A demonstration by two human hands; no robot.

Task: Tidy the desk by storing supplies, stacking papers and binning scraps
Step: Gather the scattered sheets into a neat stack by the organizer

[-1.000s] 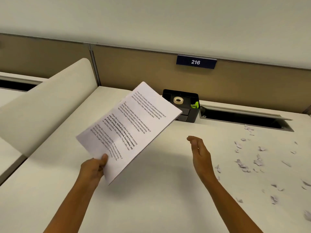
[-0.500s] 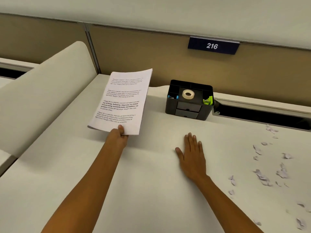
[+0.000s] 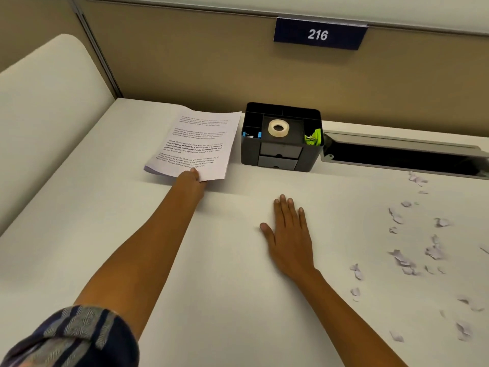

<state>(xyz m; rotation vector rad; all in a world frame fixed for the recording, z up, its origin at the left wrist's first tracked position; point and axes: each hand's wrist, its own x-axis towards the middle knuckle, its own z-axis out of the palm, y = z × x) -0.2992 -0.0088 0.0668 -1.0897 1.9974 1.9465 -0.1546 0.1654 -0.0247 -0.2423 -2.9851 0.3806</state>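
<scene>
One stack of papers (image 3: 194,147) is shown at the far edge of the desk (image 3: 127,255), left of one organizer (image 3: 280,157) holding one tape roll (image 3: 278,128), long axis toward that edge. Its near edge is pinched by the left hand (image 3: 191,180); the right hand (image 3: 289,235) is laid flat, fingers together. Many scraps (image 3: 404,262) are scattered rightward.
</scene>
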